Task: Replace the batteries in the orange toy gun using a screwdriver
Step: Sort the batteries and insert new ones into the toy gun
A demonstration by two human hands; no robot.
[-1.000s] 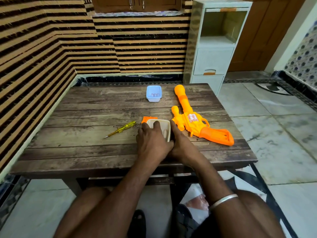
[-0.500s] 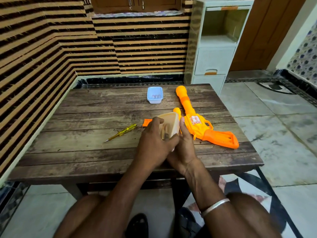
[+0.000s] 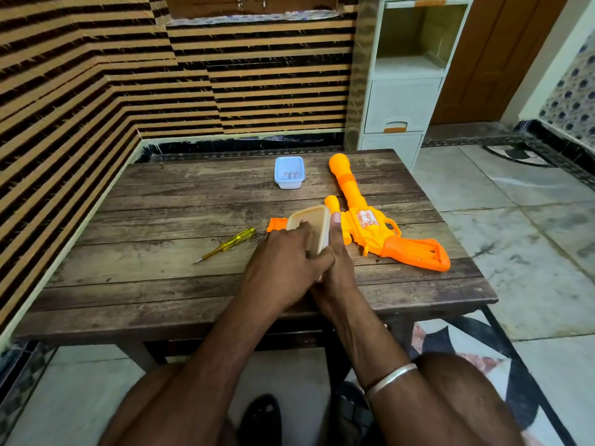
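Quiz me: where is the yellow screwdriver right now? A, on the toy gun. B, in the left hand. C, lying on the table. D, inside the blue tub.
C: the yellow screwdriver lies flat on the table, apart from the left hand and right hand, which both hold the beige container.

Dim warm light, wide-angle edge distortion

Bare forearms [image 3: 225, 342] and knees [image 3: 450, 397], thin silver bangle [image 3: 391, 378] (right wrist), dark sandals [image 3: 260, 420] underfoot

1 orange toy gun [image 3: 367, 226], 1 screwdriver [image 3: 230, 243], 1 blue tub [image 3: 289, 172], 1 beige tub [image 3: 314, 217]
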